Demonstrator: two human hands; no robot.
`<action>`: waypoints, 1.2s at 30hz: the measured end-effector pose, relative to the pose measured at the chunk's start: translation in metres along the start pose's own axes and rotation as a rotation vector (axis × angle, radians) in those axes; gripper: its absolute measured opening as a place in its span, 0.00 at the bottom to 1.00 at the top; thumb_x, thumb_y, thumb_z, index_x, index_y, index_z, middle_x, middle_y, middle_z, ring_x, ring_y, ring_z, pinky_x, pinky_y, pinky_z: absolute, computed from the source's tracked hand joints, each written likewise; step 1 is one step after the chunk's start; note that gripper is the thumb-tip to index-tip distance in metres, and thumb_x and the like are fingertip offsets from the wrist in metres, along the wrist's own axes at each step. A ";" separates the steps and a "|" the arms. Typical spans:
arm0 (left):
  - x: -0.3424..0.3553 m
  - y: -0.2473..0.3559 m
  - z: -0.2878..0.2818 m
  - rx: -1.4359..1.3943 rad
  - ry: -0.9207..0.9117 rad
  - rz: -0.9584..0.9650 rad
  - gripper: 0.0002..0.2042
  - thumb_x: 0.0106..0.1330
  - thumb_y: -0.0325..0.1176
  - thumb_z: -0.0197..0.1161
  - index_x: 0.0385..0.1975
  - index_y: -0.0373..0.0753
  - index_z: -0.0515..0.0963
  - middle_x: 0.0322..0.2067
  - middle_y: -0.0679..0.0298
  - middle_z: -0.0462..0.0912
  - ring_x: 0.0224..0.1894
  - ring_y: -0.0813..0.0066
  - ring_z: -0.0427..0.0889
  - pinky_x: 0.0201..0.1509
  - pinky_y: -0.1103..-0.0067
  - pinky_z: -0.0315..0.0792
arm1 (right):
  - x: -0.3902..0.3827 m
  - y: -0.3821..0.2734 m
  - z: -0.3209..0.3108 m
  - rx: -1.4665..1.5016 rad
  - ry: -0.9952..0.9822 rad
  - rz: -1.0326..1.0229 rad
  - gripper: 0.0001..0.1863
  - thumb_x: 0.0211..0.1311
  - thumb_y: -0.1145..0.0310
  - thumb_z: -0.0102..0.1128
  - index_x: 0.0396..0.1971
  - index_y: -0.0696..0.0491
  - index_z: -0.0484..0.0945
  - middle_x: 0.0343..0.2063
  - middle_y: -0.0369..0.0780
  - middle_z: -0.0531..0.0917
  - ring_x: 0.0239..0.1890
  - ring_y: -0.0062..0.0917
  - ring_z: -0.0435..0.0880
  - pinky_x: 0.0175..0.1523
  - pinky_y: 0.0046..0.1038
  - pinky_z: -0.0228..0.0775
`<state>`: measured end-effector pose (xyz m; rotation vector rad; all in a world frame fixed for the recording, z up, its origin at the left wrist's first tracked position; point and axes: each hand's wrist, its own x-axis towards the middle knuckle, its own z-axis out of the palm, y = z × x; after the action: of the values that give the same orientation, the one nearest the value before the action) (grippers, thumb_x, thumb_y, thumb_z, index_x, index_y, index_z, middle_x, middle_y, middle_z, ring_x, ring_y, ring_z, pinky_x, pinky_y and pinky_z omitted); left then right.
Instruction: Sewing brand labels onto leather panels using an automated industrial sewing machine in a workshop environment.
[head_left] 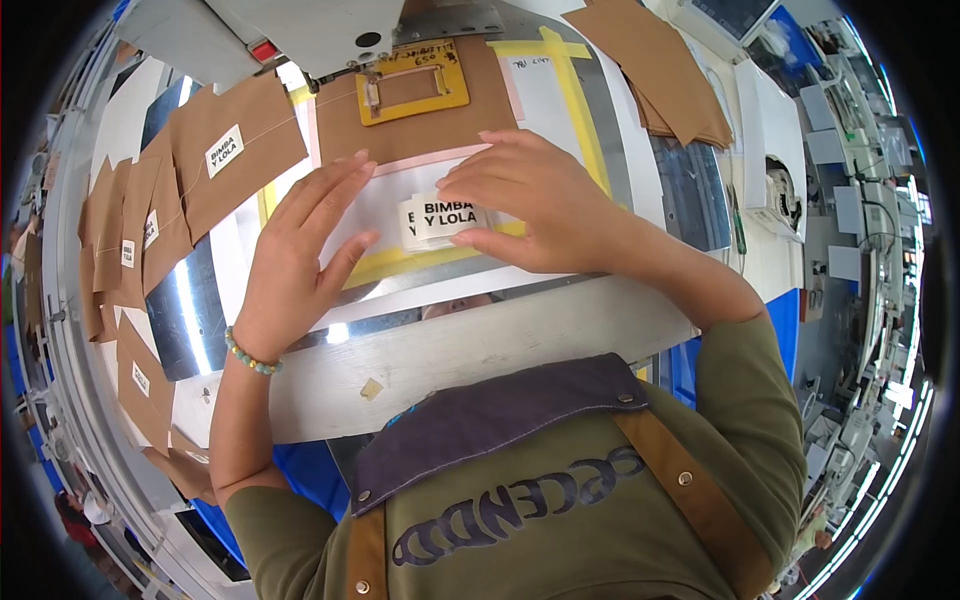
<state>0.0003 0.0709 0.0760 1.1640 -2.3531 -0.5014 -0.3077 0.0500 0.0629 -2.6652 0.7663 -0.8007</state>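
Note:
My right hand (530, 205) pinches a small stack of white printed labels (440, 220) on the work surface, thumb below and fingers above it. My left hand (300, 265) lies flat beside the stack, fingers spread, fingertips near the labels' left edge, and a beaded bracelet circles its wrist. Both hands rest on a white sheet framed by yellow tape (580, 100). Just beyond them lies a brown fabric piece (410, 135) under a yellow rectangular clamp frame (415, 85) of a sewing machine (320, 30).
A chain of brown fabric pieces with sewn white labels (225, 150) trails down the left side. More brown pieces (670, 70) are stacked at the upper right. A shiny metal table plate (190, 310) and a white table edge (480, 350) lie in front.

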 end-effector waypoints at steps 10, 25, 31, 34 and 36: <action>0.032 -0.017 0.000 0.155 0.021 0.107 0.29 0.69 0.31 0.72 0.70 0.37 0.76 0.71 0.55 0.78 0.71 0.47 0.76 0.75 0.59 0.73 | 0.054 0.086 0.001 -0.175 -0.006 0.066 0.19 0.72 0.54 0.71 0.53 0.51 0.89 0.56 0.39 0.90 0.64 0.38 0.83 0.78 0.46 0.64; 0.061 -0.047 0.028 0.328 -0.021 0.139 0.31 0.73 0.40 0.70 0.72 0.33 0.74 0.75 0.57 0.74 0.78 0.49 0.67 0.79 0.59 0.67 | 0.058 0.100 -0.005 -0.282 -0.067 -0.010 0.20 0.75 0.54 0.66 0.59 0.47 0.88 0.72 0.37 0.78 0.76 0.37 0.72 0.78 0.49 0.61; 0.063 -0.050 0.035 0.361 -0.006 0.136 0.32 0.74 0.44 0.68 0.73 0.33 0.73 0.75 0.56 0.74 0.79 0.49 0.67 0.81 0.57 0.64 | 0.033 0.091 0.009 -0.394 -0.172 0.014 0.26 0.80 0.50 0.59 0.64 0.54 0.83 0.75 0.38 0.76 0.80 0.36 0.66 0.84 0.52 0.51; 0.064 -0.051 0.036 0.356 -0.010 0.124 0.32 0.75 0.44 0.68 0.74 0.35 0.72 0.75 0.56 0.74 0.80 0.49 0.66 0.81 0.58 0.63 | 0.039 0.090 0.006 -0.438 -0.180 0.028 0.26 0.80 0.49 0.58 0.63 0.55 0.84 0.74 0.39 0.76 0.81 0.35 0.65 0.84 0.52 0.50; 0.065 -0.053 0.037 0.345 -0.020 0.109 0.33 0.74 0.43 0.69 0.76 0.36 0.70 0.76 0.57 0.72 0.81 0.50 0.64 0.81 0.58 0.64 | 0.045 0.091 0.006 -0.469 -0.199 0.040 0.26 0.80 0.50 0.59 0.62 0.55 0.84 0.73 0.39 0.77 0.81 0.35 0.65 0.84 0.53 0.50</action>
<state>-0.0208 -0.0074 0.0347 1.1681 -2.5719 -0.0694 -0.3099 -0.0497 0.0437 -3.0592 1.0570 -0.3667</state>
